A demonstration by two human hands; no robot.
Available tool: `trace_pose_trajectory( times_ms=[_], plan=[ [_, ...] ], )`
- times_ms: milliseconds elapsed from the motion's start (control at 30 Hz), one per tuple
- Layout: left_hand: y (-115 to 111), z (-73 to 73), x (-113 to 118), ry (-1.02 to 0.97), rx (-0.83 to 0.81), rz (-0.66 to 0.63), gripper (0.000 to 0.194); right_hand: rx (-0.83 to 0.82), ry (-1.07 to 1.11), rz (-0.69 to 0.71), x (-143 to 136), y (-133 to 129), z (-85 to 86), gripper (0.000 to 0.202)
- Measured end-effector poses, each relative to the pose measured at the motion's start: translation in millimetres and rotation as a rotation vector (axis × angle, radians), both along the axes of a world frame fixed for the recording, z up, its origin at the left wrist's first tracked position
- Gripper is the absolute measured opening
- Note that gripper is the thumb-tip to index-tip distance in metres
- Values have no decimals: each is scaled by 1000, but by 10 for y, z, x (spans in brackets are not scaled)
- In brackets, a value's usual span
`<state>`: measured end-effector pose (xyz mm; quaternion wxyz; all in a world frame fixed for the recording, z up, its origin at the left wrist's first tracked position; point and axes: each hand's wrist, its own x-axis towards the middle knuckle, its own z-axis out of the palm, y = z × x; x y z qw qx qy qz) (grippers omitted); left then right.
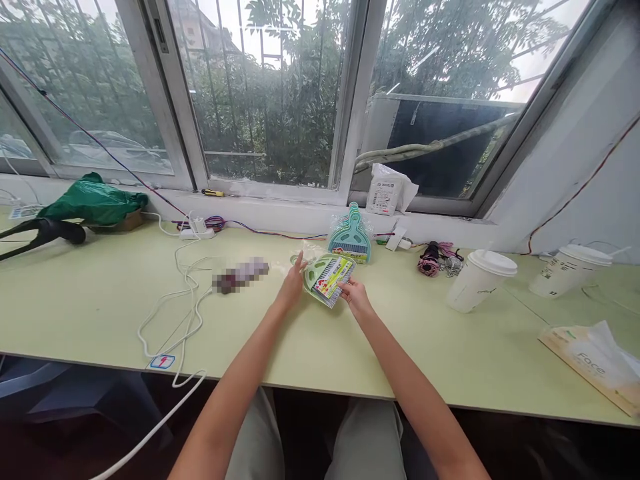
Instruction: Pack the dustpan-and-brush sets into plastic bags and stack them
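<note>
A small green dustpan (311, 275) with a grey-bristled brush (326, 265) in it lies tilted between my hands, low over the table. A yellow and white label card (336, 280) covers part of the brush. My left hand (293, 280) grips the set by its handle side, where clear plastic wrapping (313, 250) shows. My right hand (356, 297) pinches the lower right edge of the card and brush. Just behind, a stack of similar dustpan sets (353, 237) in clear plastic leans near the window ledge.
White cables (185, 300) and a blurred object (240, 275) lie left, near a power strip (197, 231) and a green bag (95, 203). Rightward are corded bundles (435, 259), two white cups (477, 283) and a tissue pack (593, 363). The table's front edge (330, 392) runs before my lap.
</note>
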<state>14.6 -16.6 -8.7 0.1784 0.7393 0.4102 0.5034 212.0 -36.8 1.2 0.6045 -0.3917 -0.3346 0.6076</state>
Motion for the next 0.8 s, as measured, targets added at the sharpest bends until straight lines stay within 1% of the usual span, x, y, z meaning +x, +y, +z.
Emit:
trace_pose_trajectory(
  times_ms=[33,67,100,133,200,233,267,300,333,367,400,433,467,500,567,633,700,767,800],
  plan=[
    [-52,39,46,-17,24,-30,65,5,18,-3,-9,9,-21,22],
    [-102,86,83,-40,60,-33,66,18,35,-9,-16,19,-39,22],
    [-145,138,108,-83,101,4,68,38,52,-18,-22,29,-56,22],
    [-176,189,119,-157,140,81,70,60,69,-28,-26,38,-68,24],
    [-194,278,98,-409,164,290,79,97,103,-60,-38,48,-81,27],
    [-181,309,73,-568,117,362,83,110,118,-77,-46,48,-80,29],
    [-156,328,48,-724,19,370,84,121,128,-91,-57,42,-75,29],
    [-126,333,29,-861,-123,306,82,131,133,-99,-69,32,-67,30],
    [-96,325,25,-964,-286,179,76,140,131,-100,-82,19,-55,32],
    [-73,305,42,-1024,-439,19,69,151,124,-93,-94,3,-40,33],
    [-62,275,82,-1046,-556,-142,62,160,115,-84,-103,-13,-23,35],
    [-65,239,142,-1044,-632,-273,56,167,108,-82,-108,-27,-5,36],
    [-81,200,218,-1031,-671,-364,51,175,101,-89,-106,-39,14,37],
    [-109,164,299,-1014,-694,-422,46,184,95,-104,-99,-46,34,37],
    [-178,114,448,-979,-748,-516,42,202,80,-154,-71,-49,70,38],
    [-233,103,533,-958,-771,-574,42,215,63,-185,-44,-44,93,39],
    [-252,119,545,-970,-730,-564,43,215,50,-180,-40,-43,99,39],
    [-249,130,512,-982,-698,-507,43,212,40,-154,-62,-48,87,39],
    [-249,127,493,-971,-710,-486,43,212,33,-146,-78,-52,77,39]
  ],
)
